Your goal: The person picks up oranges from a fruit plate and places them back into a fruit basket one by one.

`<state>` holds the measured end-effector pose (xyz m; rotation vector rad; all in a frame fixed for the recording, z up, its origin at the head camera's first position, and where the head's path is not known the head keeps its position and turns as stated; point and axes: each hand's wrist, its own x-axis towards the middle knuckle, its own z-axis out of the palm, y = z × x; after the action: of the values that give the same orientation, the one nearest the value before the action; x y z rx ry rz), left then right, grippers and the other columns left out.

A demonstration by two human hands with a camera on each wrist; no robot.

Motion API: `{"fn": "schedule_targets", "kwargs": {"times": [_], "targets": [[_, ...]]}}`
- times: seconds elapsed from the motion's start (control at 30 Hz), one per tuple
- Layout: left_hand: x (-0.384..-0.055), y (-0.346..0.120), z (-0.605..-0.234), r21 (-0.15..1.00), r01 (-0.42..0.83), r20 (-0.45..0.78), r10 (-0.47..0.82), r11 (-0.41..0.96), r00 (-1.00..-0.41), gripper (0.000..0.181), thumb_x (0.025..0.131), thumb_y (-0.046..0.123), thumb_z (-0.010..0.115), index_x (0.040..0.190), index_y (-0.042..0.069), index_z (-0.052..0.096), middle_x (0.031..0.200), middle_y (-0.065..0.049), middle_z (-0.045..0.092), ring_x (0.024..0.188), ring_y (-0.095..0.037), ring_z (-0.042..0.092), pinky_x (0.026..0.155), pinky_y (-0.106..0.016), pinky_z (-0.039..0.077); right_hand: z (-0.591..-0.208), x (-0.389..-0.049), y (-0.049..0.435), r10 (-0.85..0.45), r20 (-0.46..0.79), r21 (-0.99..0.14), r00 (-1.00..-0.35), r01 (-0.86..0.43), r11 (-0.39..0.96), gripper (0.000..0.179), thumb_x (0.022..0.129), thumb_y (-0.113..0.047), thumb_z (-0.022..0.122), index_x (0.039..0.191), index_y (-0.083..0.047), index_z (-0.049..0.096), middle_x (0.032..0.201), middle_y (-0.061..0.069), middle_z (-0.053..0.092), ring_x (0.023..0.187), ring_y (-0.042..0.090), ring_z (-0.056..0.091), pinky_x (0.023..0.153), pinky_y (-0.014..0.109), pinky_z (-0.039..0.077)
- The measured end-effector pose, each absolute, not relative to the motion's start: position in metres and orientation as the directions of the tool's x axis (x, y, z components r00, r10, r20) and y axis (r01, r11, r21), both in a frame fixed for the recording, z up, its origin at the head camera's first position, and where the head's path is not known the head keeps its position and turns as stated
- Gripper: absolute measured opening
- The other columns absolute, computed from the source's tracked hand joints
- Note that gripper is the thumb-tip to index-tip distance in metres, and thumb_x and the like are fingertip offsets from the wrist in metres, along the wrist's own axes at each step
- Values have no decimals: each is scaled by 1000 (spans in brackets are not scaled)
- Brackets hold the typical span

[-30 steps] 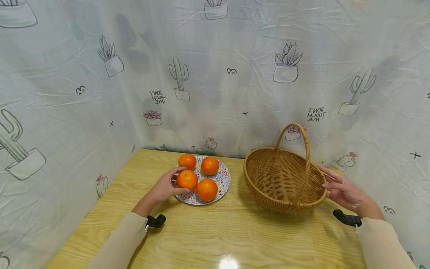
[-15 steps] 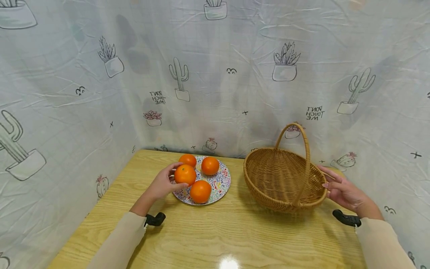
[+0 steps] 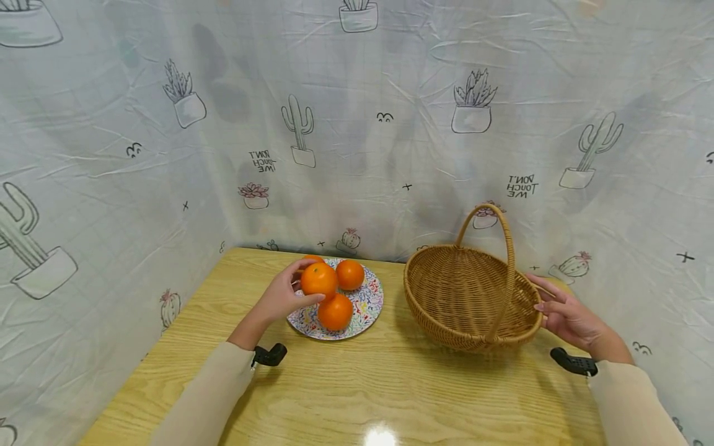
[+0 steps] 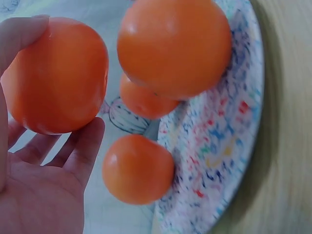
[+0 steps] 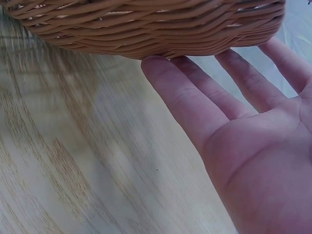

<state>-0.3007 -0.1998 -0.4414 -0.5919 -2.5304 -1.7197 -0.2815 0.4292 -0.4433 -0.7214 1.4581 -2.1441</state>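
Observation:
In the head view, my left hand [image 3: 283, 293] grips an orange [image 3: 319, 280] above the patterned plate [image 3: 366, 305]. The left wrist view shows this held orange [image 4: 57, 75] between thumb and fingers, apart from the plate. Three more oranges are on the plate: a front one [image 3: 335, 312], a right rear one [image 3: 350, 275], and a left rear one [image 3: 312, 257] mostly hidden behind the held fruit. At the right, my right hand [image 3: 574, 319] touches the side of a wicker basket [image 3: 463, 291]. In the right wrist view its extended fingertips meet the woven edge [image 5: 161, 36].
The wooden table [image 3: 334, 390] carries the plate at left and the basket at right, with bare wood between them. An arched handle [image 3: 509, 260] rises over the basket. A cactus-print curtain [image 3: 357, 124] hangs right behind the table.
My left hand has lifted the orange off the plate, first slightly left, then up and right. The front orange shifted left, then slightly back. My right hand stays at the basket.

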Motion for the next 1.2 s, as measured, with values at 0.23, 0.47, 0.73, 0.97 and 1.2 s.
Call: {"fn": "schedule_targets", "kwargs": {"times": [0.23, 0.47, 0.73, 0.97, 1.2], "targets": [[-301, -185, -428, 895, 321, 222, 317, 308, -922, 78, 84, 28, 87, 149, 18, 46, 148, -7, 51, 127, -32, 57, 107, -49, 53, -443, -281, 429, -646, 173, -933, -744, 87, -349, 73, 102, 15, 18, 165, -21, 22, 157, -8, 48, 127, 16, 62, 100, 36, 57], [-301, -173, -417, 896, 342, 238, 346, 282, -908, 77, 85, 24, 86, 151, 18, 45, 149, -7, 50, 127, -32, 58, 105, -45, 55, -443, -281, 429, -637, 167, -935, -752, 86, -345, 72, 102, 15, 19, 165, -20, 22, 156, -8, 48, 129, 16, 61, 100, 36, 57], [-303, -160, -405, 887, 369, 255, 369, 280, -894, 75, 84, 27, 86, 149, 21, 48, 146, -6, 53, 125, -30, 60, 104, -46, 55, -442, -280, 431, -647, 182, -924, -741, 96, -369, 72, 103, 15, 19, 166, -19, 17, 158, -6, 48, 134, 17, 58, 102, 36, 56], [-306, -149, -395, 880, 390, 270, 390, 271, -880, 73, 83, 29, 87, 146, 23, 51, 144, -5, 55, 122, -30, 61, 103, -52, 54, -441, -280, 431, -660, 194, -918, -726, 102, -382, 73, 102, 16, 17, 166, -18, 16, 159, -6, 46, 135, 17, 57, 103, 37, 55], [-310, -143, -391, 868, 414, 287, 403, 273, -869, 75, 82, 29, 88, 147, 23, 51, 145, -3, 55, 122, -27, 62, 102, -45, 56, -440, -280, 431, -667, 197, -922, -718, 95, -374, 73, 102, 16, 16, 166, -18, 15, 161, -7, 44, 136, 17, 57, 103, 37, 55]]}}
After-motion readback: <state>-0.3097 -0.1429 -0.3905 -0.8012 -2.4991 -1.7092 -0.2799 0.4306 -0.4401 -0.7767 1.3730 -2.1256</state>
